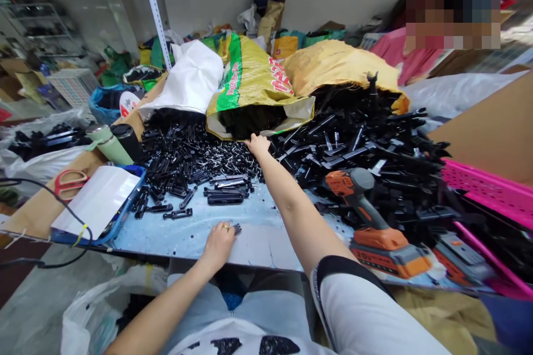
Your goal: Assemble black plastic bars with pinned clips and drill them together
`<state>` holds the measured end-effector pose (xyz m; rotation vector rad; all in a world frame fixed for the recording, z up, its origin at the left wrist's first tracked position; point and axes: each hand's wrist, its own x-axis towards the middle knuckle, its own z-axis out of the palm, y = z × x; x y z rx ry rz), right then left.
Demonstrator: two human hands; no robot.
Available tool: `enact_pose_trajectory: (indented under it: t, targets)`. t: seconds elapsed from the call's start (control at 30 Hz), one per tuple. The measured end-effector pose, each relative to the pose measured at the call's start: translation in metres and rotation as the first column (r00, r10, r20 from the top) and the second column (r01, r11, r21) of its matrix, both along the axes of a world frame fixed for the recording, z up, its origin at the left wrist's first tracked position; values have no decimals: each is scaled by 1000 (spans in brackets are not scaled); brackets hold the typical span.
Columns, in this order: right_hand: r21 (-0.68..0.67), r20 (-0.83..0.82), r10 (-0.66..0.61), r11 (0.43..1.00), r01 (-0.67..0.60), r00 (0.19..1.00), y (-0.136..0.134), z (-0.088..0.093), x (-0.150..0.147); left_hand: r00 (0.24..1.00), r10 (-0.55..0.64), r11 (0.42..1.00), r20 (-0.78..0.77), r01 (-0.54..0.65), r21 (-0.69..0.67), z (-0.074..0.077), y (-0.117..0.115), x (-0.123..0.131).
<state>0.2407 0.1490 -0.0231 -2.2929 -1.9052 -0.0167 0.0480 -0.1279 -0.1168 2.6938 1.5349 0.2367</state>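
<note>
My right hand [258, 145] is stretched far out to the pile of small black plastic parts [187, 152], just in front of the open yellow and green sack [250, 86]. Its fingers curl down into the parts; what they hold is hidden. My left hand [219, 241] rests near the front edge of the pale blue table [258, 216], fingers closed on a small black part [237, 228]. A few longer black pieces [227, 188] lie between the two hands.
An orange and grey cordless drill [370, 216] stands right of my arm amid larger black parts [375, 138]. A pink crate [491, 188] sits at the right, a blue tray with white sheet [100, 199], scissors [69, 182] and a green flask [110, 144] at the left. Another person sits far right.
</note>
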Motion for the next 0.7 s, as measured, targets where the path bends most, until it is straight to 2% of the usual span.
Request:
enact_pose_trajectory:
  t: [0.07, 0.13, 0.2, 0.27, 0.33, 0.4, 0.47, 0.5, 0.53, 0.57, 0.6, 0.67, 0.7]
  targets:
    - [20, -1, -15, 1000, 15, 1000, -12, 11, -2, 1000, 23, 1000, 11, -23, 0, 1, -1, -2]
    - [98, 25, 19, 995, -21, 1000, -38, 20, 3, 999, 29, 999, 29, -29, -13, 2, -2, -6]
    - [212, 91, 158, 962, -174, 983, -78, 27, 16, 998, 24, 999, 54, -22, -34, 2, -3, -13]
    - [247, 178, 382, 874, -417, 907, -130, 29, 31, 996, 19, 998, 92, -14, -54, 0, -2, -22]
    - [146, 222, 582, 773, -617, 782, -187, 20, 43, 991, 26, 998, 129, -18, -67, -2, 0, -30]
    - [-23, 186, 755, 643, -766, 628, -242, 1, 50, 989, 30, 997, 146, -19, -71, -4, 2, -35]
    - [-150, 53, 883, 469, -870, 467, -286, -23, 52, 989, 27, 997, 143, -17, -70, -5, 4, -37]
    - [-177, -8, 900, 427, -887, 435, -301, -34, 52, 990, 23, 997, 137, -13, -69, -5, 4, -37]
    - [-178, -53, 892, 435, -883, 450, -311, -43, 51, 991, 20, 997, 130, -11, -70, -5, 5, -36]
    - [-156, -77, 854, 499, -852, 514, -315, -49, 49, 992, 20, 997, 127, -11, -71, -5, 5, -35]
    - [-116, -88, 785, 604, -789, 614, -314, -54, 44, 991, 22, 997, 132, -12, -75, -5, 5, -33]
    - [-20, -117, 574, 814, -580, 810, -303, -59, 31, 981, 39, 996, 190, -21, -92, -4, 5, -29]
    - [14, -149, 468, 882, -471, 871, -295, -62, 23, 966, 61, 993, 251, -34, -109, -4, 4, -27]
